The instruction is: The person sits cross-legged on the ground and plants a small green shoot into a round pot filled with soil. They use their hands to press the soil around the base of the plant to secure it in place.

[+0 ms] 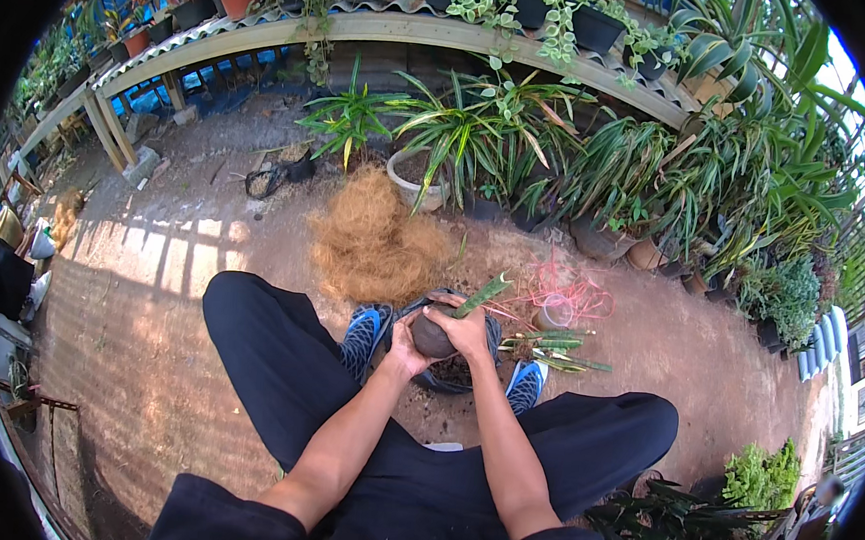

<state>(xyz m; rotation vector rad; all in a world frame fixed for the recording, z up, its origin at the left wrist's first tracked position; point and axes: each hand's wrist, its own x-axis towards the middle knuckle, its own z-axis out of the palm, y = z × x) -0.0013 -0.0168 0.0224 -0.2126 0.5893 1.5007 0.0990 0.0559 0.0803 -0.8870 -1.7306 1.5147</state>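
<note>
Both my hands are wrapped around a dark brown ball of soil (434, 336), from whose upper right a cut green snake plant leaf (485, 295) sticks out. My left hand (406, 349) cups the ball's left and lower side. Across its top and right side lies my right hand (465, 326). Below the ball, between my feet, a black plastic basin or bag (443, 384) holds dark loose soil. More cut snake plant leaves (559, 346) lie right of it. Behind them are a clear plastic cup (554, 311) and a tangle of pink plastic twine (585, 294).
A heap of brown coconut fibre (374, 243) lies beyond my left foot. Potted leafy plants line the far side, among them a pale round pot (414, 186). Behind stands a long bench (389, 29) bearing more pots. My bent knees flank the work spot.
</note>
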